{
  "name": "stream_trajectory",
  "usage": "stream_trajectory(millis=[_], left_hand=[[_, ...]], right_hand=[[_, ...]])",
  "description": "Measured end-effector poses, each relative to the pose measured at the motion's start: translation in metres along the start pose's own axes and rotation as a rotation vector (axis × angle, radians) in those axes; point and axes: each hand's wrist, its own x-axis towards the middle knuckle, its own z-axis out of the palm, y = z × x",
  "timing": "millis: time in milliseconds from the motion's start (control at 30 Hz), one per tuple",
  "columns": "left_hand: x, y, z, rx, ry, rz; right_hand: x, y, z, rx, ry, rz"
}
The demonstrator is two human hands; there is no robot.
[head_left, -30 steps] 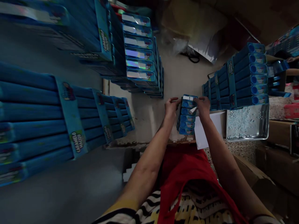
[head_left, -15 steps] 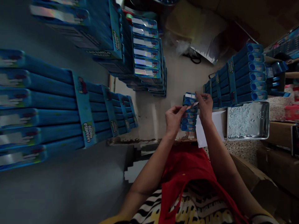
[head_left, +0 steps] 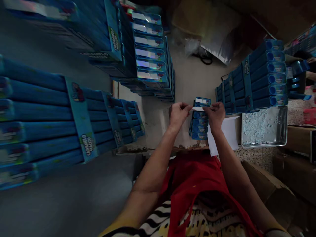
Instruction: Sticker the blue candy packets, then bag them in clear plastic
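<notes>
White strip: held above the worktop, over the upper part of a short stack of blue boxes. Fingers of the left hand pinch one end; fingers of the right hand are closed on the other. Change over the last half second: strip has gone from slanted to nearly level, and the end of the top box, with white patches on it, shows more fully. Reading: both ends under control, strip roughly in line with the box ends; contact with a box cannot be told.

Beside the stack, near the right forearm: white sheet. Further right: metal tray with small pale beads, banded blue boxes behind it. Left: more banded boxes.
</notes>
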Motion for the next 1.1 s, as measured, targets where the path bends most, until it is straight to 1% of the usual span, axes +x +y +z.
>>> stream_trajectory(millis=[67,167,333,533,700,767,833,900,967,1033,1100], left_hand=[[0.006,-0.002,0.001,0.045,0.012,0.0],[0.012,-0.005,0.002,0.072,0.006,0.002],[0.019,-0.005,0.002,0.043,-0.043,-0.029],[0.022,-0.009,0.003,0.032,-0.054,-0.03],[0.027,-0.023,0.007,-0.036,-0.08,-0.023],[0.028,-0.032,0.013,-0.103,-0.103,-0.044],[0.027,-0.041,0.021,-0.209,-0.121,-0.083],[0.022,-0.051,0.031,-0.304,-0.084,-0.091],[0.017,-0.06,0.04,-0.342,-0.001,-0.056],[0.015,-0.066,0.046,-0.341,0.081,-0.032],[0.018,-0.07,0.048,-0.351,0.094,-0.062]], right_hand=[[0.003,-0.001,0.004,-0.065,0.001,-0.016],[0.005,-0.002,0.008,-0.1,0.013,-0.024],[0.004,-0.001,0.01,-0.119,0.019,-0.035],[0.003,0.001,0.012,-0.171,0.009,-0.045],[0.002,0.005,0.014,-0.219,0.012,-0.087],[0.003,0.009,0.012,-0.258,0.06,-0.103],[0.003,0.015,0.01,-0.268,0.086,-0.083],[0.003,0.022,0.009,-0.224,0.039,-0.035],[0.003,0.027,0.012,-0.172,-0.032,0.003],[0.004,0.029,0.017,-0.14,-0.055,0.015],[0.004,0.027,0.024,-0.097,-0.055,0.021]])
